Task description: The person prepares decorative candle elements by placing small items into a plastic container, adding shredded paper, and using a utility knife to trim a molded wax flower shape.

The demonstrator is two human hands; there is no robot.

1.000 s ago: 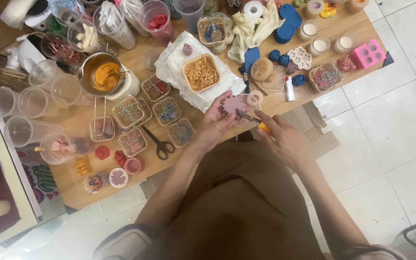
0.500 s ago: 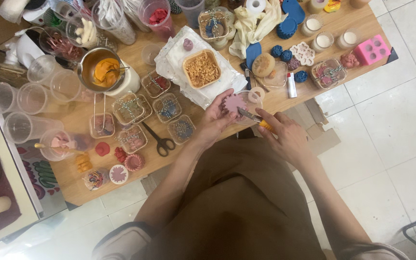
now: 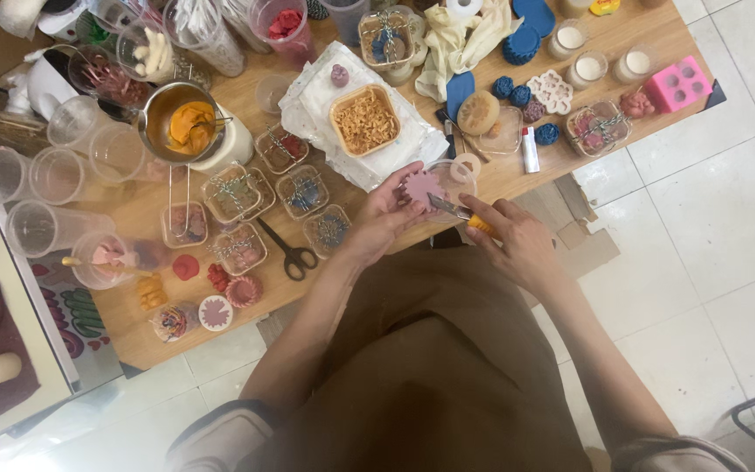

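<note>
Wood surface (image 3: 570,166) runs across the upper frame, crowded with clear cups, small lidded boxes, blue and pink moulds, scissors (image 3: 290,253) and a pan of orange wax (image 3: 183,122). Near frame centre, at the surface's near edge, the left hand (image 3: 386,218) pinches a pink flower-shaped piece (image 3: 421,186), fingers curled round its rim. To its lower right, the right hand (image 3: 517,240) is closed on a small knife (image 3: 454,210) with a yellow handle. The knife's long axis slants from lower right up to upper left, its tip touching the piece's lower edge, so the piece lies up-left of the right grip.
</note>
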